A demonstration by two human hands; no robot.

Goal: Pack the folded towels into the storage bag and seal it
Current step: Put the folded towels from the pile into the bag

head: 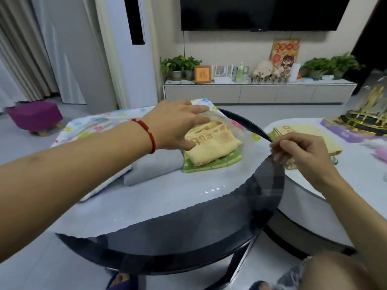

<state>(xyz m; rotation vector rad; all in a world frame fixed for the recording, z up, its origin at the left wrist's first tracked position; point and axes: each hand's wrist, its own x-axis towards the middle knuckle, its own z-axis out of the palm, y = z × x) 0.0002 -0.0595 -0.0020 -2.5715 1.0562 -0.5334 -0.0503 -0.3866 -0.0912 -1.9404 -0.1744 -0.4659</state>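
Storage bag (pixel 129 197), clear plastic with a flower-print back panel, lies flat across the round black glass table (pixel 188 248); all positions below are given from that table. The bag's near mouth edge is wavy and runs diagonally over the tabletop, stopping short of the near rim, so a crescent of bare dark glass shows along the table's front and right. Inside the bag, near table center: yellow towel (pixel 211 147) stacked on a green checked towel (pixel 215 164), with a grey folded towel (pixel 152 168) touching them on the left. Left hand (pixel 178 124) reaches in over the stack, fingers straight and spread, thumb against the yellow towel's left edge, fingertips at the bag's far edge; red bead bracelet (pixel 149 137) on the wrist. Right hand (pixel 301 151) sits over the table's right rim, fingers curled, pinching the bag's upper film layer and holding the mouth lifted. Just right of the table, touching or overlapping its rim, stands a white round table (pixel 356 185); on it lies another yellow towel (pixel 310 132), outside the bag, partly hidden by the right hand. A gold ornament (pixel 368 114) stands on a purple box at its far-right side. Purple stool (pixel 35 116) sits well left of the table on open floor. TV cabinet (pixel 259 93) with plants lies beyond, floor gap between.
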